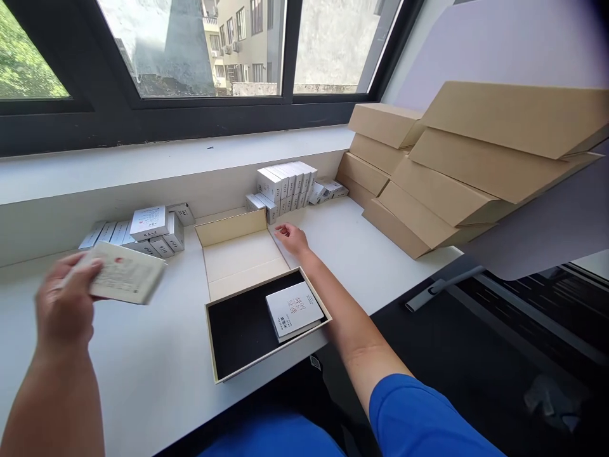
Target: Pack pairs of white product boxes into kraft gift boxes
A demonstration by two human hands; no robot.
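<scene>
Thumb on the upper face and fingers behind, my left hand (71, 289) is clamped on one end of a flat pale box (126, 273), whose far end juts freely to the right. The box is raised in front of the left cluster of small cartons (151, 231), well apart from the tray; its print is blurred.

Next along, the hinged lid (242, 257) lies open toward the wall, and the black-lined tray (242, 327) sits nearer me. A white printed box (295, 308) occupies the tray's right end, leaving bare lining to its left. I judge the step in hand to be handling one box at a time around this tray; laying the held one on the bare lining would call for carrying it rightward over the rim, kept level.

Beyond the tray, my right hand (292, 238) hovers by the lid's right edge, fingers curled, nothing visible in them; I cannot tell whether they close fully or touch the lid. Behind it stands the right stack of small cartons (285, 187), then the brown cartons (457, 158) at far right.
</scene>
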